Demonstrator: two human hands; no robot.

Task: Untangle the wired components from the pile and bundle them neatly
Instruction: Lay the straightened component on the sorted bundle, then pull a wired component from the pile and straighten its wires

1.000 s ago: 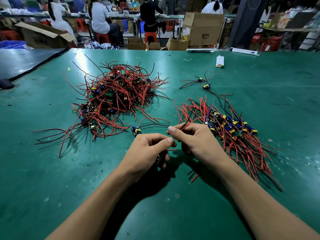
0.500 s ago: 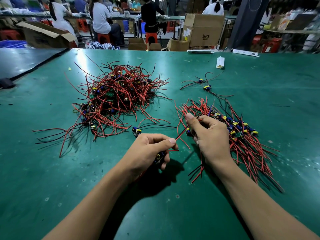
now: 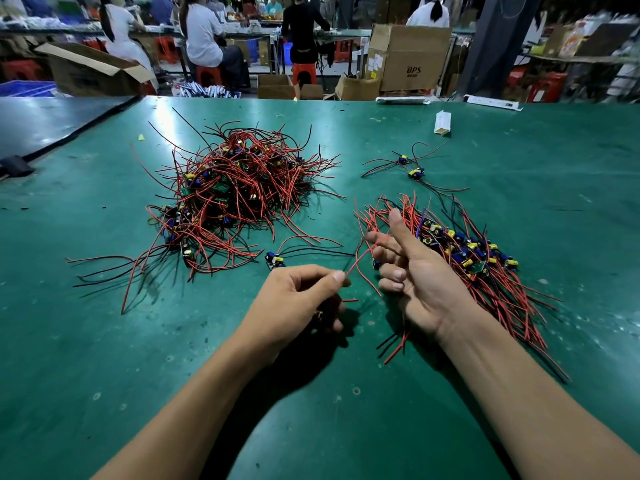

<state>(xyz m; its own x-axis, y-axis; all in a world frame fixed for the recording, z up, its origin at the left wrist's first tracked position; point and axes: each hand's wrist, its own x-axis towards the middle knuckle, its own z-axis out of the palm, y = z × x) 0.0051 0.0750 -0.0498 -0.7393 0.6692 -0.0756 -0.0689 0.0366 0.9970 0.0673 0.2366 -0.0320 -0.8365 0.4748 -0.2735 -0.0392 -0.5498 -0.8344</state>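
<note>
the left hand (image 3: 298, 299) pinches a thin red wire (image 3: 354, 259) between thumb and forefinger, its other fingers curled round a small dark component. the right hand (image 3: 420, 271), palm-down on the combed heap half a second ago, has turned palm-up. its fingers curl loosely and the wire crosses its forefinger; whether it grips, i cannot tell. the tangled pile of red and black wires with blue-yellow parts (image 3: 239, 188) lies on the green table (image 3: 104, 358). the combed heap of wired components (image 3: 485, 268) lies right of the pile.
</note>
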